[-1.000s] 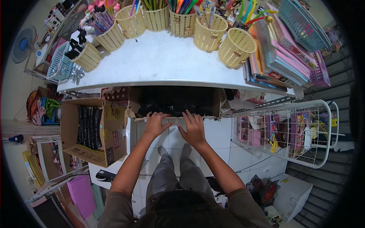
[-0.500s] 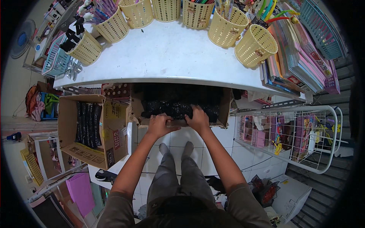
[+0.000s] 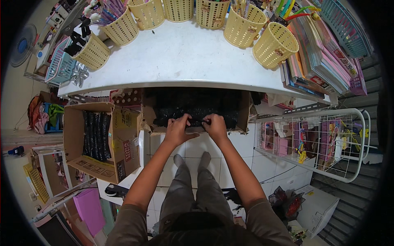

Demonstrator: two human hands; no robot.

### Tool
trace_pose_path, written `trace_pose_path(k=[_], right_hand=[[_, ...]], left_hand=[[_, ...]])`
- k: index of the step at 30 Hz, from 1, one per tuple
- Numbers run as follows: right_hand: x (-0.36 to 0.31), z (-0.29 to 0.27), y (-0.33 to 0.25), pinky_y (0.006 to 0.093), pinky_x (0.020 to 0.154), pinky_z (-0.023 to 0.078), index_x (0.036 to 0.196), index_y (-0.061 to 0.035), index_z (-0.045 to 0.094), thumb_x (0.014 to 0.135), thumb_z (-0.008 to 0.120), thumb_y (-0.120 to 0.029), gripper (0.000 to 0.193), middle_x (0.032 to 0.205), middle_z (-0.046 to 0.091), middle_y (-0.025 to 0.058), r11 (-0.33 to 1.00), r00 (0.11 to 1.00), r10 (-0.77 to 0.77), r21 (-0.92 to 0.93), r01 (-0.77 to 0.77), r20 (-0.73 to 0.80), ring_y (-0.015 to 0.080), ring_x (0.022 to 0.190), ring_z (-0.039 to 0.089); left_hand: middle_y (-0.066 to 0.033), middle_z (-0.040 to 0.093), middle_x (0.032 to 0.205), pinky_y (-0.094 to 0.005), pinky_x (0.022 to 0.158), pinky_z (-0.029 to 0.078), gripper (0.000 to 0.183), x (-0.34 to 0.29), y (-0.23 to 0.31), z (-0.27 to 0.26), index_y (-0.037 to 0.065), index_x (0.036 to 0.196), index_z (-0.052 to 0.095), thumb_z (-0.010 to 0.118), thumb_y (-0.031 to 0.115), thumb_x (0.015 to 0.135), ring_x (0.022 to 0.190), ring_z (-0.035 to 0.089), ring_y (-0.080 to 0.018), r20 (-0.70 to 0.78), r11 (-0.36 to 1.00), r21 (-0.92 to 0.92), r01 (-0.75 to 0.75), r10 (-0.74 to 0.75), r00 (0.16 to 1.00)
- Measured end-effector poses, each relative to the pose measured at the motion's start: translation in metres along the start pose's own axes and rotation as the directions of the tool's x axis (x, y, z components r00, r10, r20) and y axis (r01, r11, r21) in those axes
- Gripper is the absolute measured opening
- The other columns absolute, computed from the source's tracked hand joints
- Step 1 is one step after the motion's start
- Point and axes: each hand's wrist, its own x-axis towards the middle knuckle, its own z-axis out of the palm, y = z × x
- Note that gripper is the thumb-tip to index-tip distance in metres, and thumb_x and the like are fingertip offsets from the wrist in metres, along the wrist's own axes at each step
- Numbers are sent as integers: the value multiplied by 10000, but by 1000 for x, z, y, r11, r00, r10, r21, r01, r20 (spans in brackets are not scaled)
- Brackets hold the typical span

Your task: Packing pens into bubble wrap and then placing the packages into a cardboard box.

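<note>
Black packet (image 3: 197,112); right hand (image 3: 216,126) now curled (pinching)

A small stationery or gift shop is suggested by the pale yellow baskets (image 3: 271,53) of pen-like sticks lined up on a white table (image 3: 172,57), stacked folders (image 3: 322,61), and small colourful goods (image 3: 301,141) kept in a wire basket (image 3: 364,133).

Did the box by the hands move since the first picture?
Yes, outward: that box now sticks out farther from under the white table, toward the wearer's feet.
</note>
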Motion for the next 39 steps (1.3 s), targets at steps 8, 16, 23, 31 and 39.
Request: trace_pose_path(k=[8,16,23,31,39], right_hand=[[-32,-24,-16,411,882,612,1049,13,815,741,768,126,331,1013,706,170,958,977,-160,218,188,-141,321,988,762],[-38,-23,3,434,1018,605,1144,14,822,720,773,147,447,1147,724,157,909,904,-367,121,398,-220,368,1157,733],[-44,-28,5,455,1077,597,1149,38,807,766,776,149,401,1237,737,162,843,808,-516,0,538,-286,382,1284,706],[-51,-37,6,505,1086,607,1165,52,788,758,795,168,423,1346,730,191,791,747,-590,-35,610,-307,433,1336,684],[-45,-75,-29,507,1101,609,1163,40,794,767,797,159,413,1398,740,185,709,614,-677,-138,692,-406,431,1330,706]], left_hand=[[-139,774,1224,-470,922,623,1348,-5,24,-11,237,1789,244,1042,221,703,1006,790,-354,-102,977,-214,-27,5,995],[-215,740,1349,-496,969,640,1187,-8,16,-7,261,1753,362,946,13,750,1180,748,-446,-196,961,-173,-216,182,964],[-252,672,1464,-505,1066,610,1050,-14,2,-3,186,1659,535,966,14,717,1318,686,-467,-188,945,-237,-223,181,965],[-279,580,1585,-512,1158,563,1122,-15,0,2,179,1682,514,1008,99,679,1416,620,-489,-322,969,-113,-218,172,931],[-263,611,1542,-492,1191,523,1164,-24,43,-36,104,1669,537,1027,104,613,1447,606,-458,-423,947,-44,-319,272,865]])
